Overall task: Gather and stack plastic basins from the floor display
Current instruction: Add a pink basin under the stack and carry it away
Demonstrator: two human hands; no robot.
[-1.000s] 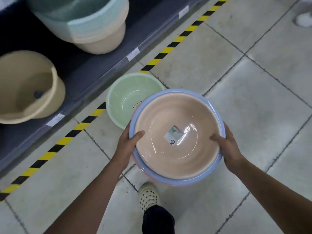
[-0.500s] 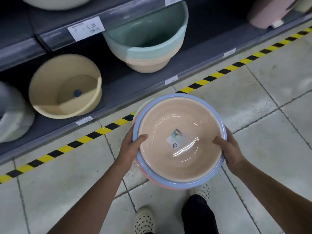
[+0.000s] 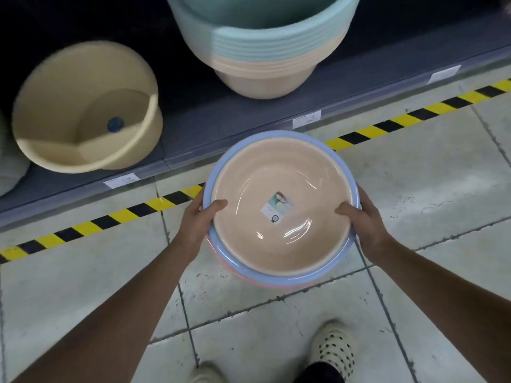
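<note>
You have the stack of basins point(image 3: 279, 239) off the floor and in front of you, held over the floor tiles point(image 3: 414, 189) just short of the striped tape point(image 3: 387, 125); your left hand point(image 3: 197, 221) grips the rim on its side with the thumb hooked inside the top basin, and your right hand point(image 3: 366, 226) does the same opposite; the fingers under the stack are hidden, so you cannot tell exactly how they lie. At least 3 basins are nested: a peach basin point(image 3: 304, 183) on top with a sticker point(image 3: 278, 207) in its bottom, a blue basin point(image 3: 221, 247) around it, and a pink edge point(image 3: 237, 273) showing beneath; the gathering looks well advanced. No loose basin shows on the floor in this view, though any outside the frame cannot be ruled out. What is probably left is to check for stragglers and set the stack down; the shelf point(image 3: 249, 117) ahead holds a yellow tub point(image 3: 83, 111) and a pile of tubs point(image 3: 265, 42).
</note>
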